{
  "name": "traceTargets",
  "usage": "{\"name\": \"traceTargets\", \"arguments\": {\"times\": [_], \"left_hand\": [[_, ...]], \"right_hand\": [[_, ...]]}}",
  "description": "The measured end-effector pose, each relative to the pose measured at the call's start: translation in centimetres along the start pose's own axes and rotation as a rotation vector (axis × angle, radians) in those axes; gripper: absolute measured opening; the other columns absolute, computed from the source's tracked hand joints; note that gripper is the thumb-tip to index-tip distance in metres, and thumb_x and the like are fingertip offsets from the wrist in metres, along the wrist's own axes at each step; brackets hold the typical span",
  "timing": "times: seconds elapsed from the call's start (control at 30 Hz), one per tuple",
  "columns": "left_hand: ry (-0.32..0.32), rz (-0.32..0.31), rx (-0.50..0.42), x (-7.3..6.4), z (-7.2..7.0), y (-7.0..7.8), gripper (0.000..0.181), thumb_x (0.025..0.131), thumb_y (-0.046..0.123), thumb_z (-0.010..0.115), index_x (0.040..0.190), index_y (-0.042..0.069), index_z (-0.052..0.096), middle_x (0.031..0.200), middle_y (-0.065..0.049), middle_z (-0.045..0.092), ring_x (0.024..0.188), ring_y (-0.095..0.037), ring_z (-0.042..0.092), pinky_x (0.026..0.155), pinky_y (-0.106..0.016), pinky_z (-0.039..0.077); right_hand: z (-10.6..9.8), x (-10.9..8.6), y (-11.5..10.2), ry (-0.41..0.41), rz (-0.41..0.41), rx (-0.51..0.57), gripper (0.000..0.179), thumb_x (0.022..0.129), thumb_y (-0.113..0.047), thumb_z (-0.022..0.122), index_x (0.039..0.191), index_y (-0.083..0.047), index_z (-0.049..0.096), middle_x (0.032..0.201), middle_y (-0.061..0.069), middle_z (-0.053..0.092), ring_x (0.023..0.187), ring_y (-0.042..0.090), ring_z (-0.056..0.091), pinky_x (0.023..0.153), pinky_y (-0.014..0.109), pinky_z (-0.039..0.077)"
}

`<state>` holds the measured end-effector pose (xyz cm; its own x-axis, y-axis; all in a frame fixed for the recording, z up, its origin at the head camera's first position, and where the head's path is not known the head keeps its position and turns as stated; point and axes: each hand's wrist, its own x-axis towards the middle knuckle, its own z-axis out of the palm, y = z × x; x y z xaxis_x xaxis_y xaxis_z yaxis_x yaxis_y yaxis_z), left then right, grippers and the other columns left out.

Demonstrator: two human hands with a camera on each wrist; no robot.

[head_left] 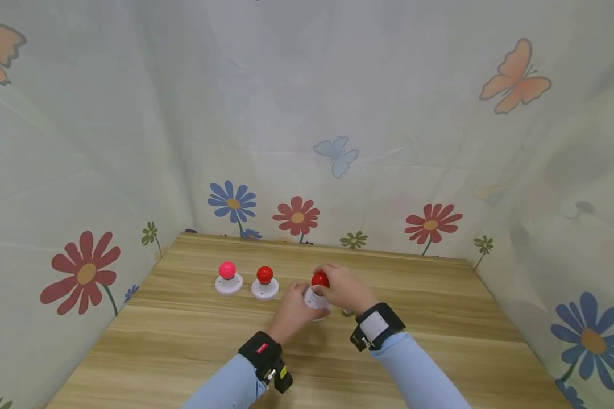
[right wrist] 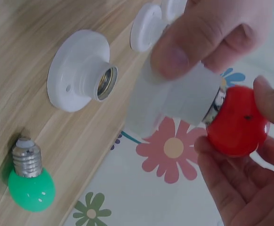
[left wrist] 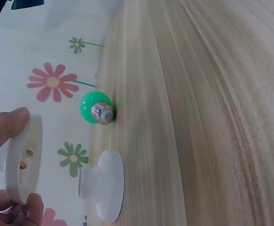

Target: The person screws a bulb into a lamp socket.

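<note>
"Hands: how are they engaged?"
"A socket [right wrist: 189, 99] is gripped by the left hand [head_left: 293, 311]; a red bulb [right wrist: 238, 123], its thread partly visible at that socket's mouth, is pinched by the right hand [head_left: 345, 288]."
"And where?"
"Both are held above the worktop [head_left: 414, 341], near the spare socket [right wrist: 78, 77]. A green bulb [right wrist: 32, 190] is seen to its right; a pink bulb [head_left: 227, 270] and second red bulb [head_left: 265, 275], to its left."

- Soft, even, slightly muted light on the floral backdrop [head_left: 266, 85].
- Faint shadows on the wood-grain tabletop [head_left: 414, 346].
- Small glints on the green bulb [right wrist: 32, 190] (a greenish tint beside it in the left wrist view).
- Held white lamp socket [right wrist: 189, 94] blurred.
</note>
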<state>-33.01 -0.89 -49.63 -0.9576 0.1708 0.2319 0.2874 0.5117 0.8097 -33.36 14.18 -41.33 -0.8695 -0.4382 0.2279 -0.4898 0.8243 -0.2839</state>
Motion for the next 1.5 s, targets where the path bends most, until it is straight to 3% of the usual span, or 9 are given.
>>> {"name": "traceTargets", "arguments": {"times": [0.13,0.4,0.53,0.77,1.17,1.37,1.5], "left_hand": [[0.007,-0.002,0.008,0.0,0.0,-0.1,0.064,0.072,0.043,0.084,0.123,0.010,0.062,0.115,-0.009,0.060,0.099,-0.024,0.058,0.088,-0.045,0.054],[-0.006,0.019,0.029,0.2,0.1,0.4,0.070,0.072,0.046,0.083,0.127,0.009,0.059,0.118,-0.010,0.059,0.103,-0.025,0.058,0.088,-0.046,0.054],[-0.011,0.020,0.037,0.1,0.1,0.6,0.071,0.071,0.045,0.083,0.127,0.008,0.058,0.117,-0.009,0.058,0.103,-0.025,0.057,0.088,-0.045,0.054],[0.003,0.029,0.058,-0.1,0.0,0.6,0.070,0.071,0.042,0.084,0.125,0.006,0.058,0.118,-0.011,0.058,0.101,-0.026,0.058,0.087,-0.044,0.055],[0.050,-0.013,0.104,0.1,0.0,0.5,0.067,0.071,0.039,0.084,0.123,0.004,0.062,0.120,-0.015,0.059,0.099,-0.027,0.059,0.086,-0.044,0.056],[0.046,-0.030,0.114,0.1,0.0,0.8,0.068,0.072,0.037,0.084,0.125,0.003,0.060,0.122,-0.015,0.058,0.100,-0.027,0.060,0.087,-0.043,0.056],[0.041,-0.040,0.116,0.0,0.0,0.8,0.071,0.071,0.039,0.084,0.127,0.003,0.059,0.121,-0.014,0.058,0.101,-0.026,0.059,0.087,-0.043,0.056]], "right_hand": [[0.3,0.0,0.0,0.017,-0.002,0.007,0.040,0.088,-0.029,0.072,0.121,-0.010,0.059,0.114,0.010,0.063,0.092,0.021,0.062,0.086,0.041,0.057],[-1.0,-0.2,1.9,-0.154,-0.178,0.318,0.050,0.094,-0.016,0.063,0.141,-0.010,0.048,0.140,0.015,0.052,0.121,0.031,0.053,0.099,0.048,0.049],[-0.8,-0.3,2.5,-0.164,-0.214,0.405,0.047,0.093,-0.013,0.063,0.138,-0.006,0.049,0.139,0.014,0.053,0.122,0.031,0.053,0.101,0.049,0.047],[0.3,-0.3,2.1,-0.080,-0.165,0.397,0.043,0.091,-0.011,0.066,0.131,-0.002,0.053,0.129,0.015,0.059,0.110,0.027,0.058,0.097,0.045,0.051],[2.5,-0.5,-1.2,0.205,0.054,0.246,0.036,0.088,-0.010,0.071,0.120,-0.001,0.058,0.118,0.018,0.063,0.104,0.032,0.062,0.091,0.048,0.054],[2.5,-0.7,-1.7,0.216,0.116,0.241,0.038,0.088,-0.013,0.071,0.121,-0.003,0.058,0.120,0.017,0.062,0.104,0.031,0.063,0.089,0.047,0.055],[2.4,-0.8,-1.4,0.203,0.086,0.262,0.038,0.088,-0.012,0.070,0.123,-0.002,0.057,0.122,0.018,0.061,0.107,0.032,0.062,0.090,0.047,0.054]]}}
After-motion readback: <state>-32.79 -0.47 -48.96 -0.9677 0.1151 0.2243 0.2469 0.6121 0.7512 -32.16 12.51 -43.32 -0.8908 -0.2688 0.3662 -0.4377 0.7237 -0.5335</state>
